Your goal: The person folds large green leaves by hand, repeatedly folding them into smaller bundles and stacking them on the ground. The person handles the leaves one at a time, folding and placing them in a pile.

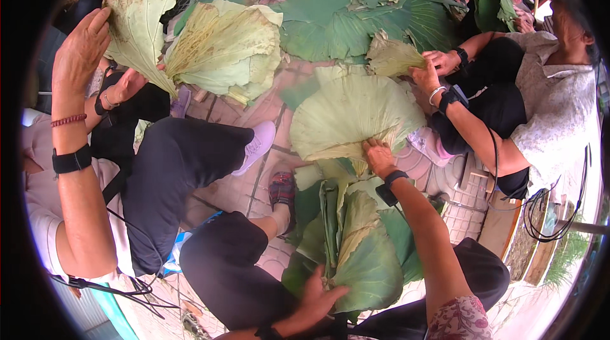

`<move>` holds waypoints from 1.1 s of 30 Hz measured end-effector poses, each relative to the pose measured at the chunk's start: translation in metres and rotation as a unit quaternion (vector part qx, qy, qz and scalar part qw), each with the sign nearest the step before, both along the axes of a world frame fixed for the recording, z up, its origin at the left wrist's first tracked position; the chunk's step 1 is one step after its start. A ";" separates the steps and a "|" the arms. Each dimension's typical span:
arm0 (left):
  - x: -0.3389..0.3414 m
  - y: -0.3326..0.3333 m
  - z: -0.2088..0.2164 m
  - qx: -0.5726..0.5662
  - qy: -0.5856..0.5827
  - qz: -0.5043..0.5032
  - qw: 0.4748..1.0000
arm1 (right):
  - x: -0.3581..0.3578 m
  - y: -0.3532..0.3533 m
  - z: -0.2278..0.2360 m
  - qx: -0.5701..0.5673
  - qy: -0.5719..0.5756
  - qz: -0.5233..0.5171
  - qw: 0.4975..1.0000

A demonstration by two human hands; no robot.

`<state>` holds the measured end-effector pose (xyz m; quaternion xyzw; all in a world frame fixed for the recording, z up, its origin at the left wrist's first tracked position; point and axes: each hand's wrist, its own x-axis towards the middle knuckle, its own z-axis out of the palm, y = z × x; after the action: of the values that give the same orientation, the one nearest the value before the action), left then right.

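Observation:
My right hand [380, 157] is closed on the lower edge of a large pale yellow-green lotus leaf [349, 108], spread like a fan over the paving. A dark band with a small box circles that wrist. Low in the view, my left hand [316, 300] has its thumb and fingers apart at the narrow base of several folded green lotus leaves [372, 264]. These leaves lie between my dark-trousered legs, the front one browned along its fold. The leaf base partly hides the left fingers.
At left, a person's hands [82, 48] hold a pale leaf [146, 16] beside a leaf stack [225, 48]. Another person at right grips a folded leaf [391, 55]. Flat green leaves [324, 19] cover the far paving. A wooden board [500, 219] lies at right.

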<state>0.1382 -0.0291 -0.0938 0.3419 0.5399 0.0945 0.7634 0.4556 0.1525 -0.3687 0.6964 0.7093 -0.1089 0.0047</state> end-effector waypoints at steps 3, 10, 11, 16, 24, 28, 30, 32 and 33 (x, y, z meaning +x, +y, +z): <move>0.007 0.002 -0.001 0.010 -0.006 0.055 0.998 | -0.002 -0.008 0.021 -0.085 0.058 -0.004 0.995; 0.005 -0.001 -0.011 0.034 -0.055 0.103 0.993 | -0.046 -0.111 0.214 -0.017 0.265 -0.113 0.958; 0.004 -0.001 -0.014 0.036 -0.058 0.094 0.993 | -0.057 -0.129 0.238 -0.066 0.235 -0.109 0.964; 0.013 0.001 0.007 0.136 -0.099 0.128 0.977 | -0.130 -0.210 0.300 -0.110 0.394 -0.086 0.908; 0.003 -0.004 0.024 0.202 -0.111 0.086 0.969 | -0.170 -0.251 0.329 -0.066 0.408 -0.187 0.891; 0.001 -0.010 0.023 0.226 -0.138 0.064 0.962 | -0.162 -0.261 0.321 -0.019 0.535 -0.241 0.810; 0.002 -0.008 0.026 0.239 -0.146 0.031 0.959 | -0.158 -0.265 0.319 -0.026 0.619 -0.263 0.740; 0.001 -0.011 0.034 0.313 -0.071 -0.021 0.947 | -0.159 -0.269 0.321 -0.031 0.675 -0.286 0.680; 0.000 -0.013 0.038 0.348 -0.032 -0.048 0.936 | -0.161 -0.271 0.322 -0.033 0.702 -0.297 0.647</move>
<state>0.1383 -0.0425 -0.0560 0.6084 0.4312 0.2505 0.6174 0.2942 -0.1183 -0.0465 0.5847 0.2514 -0.5841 -0.5037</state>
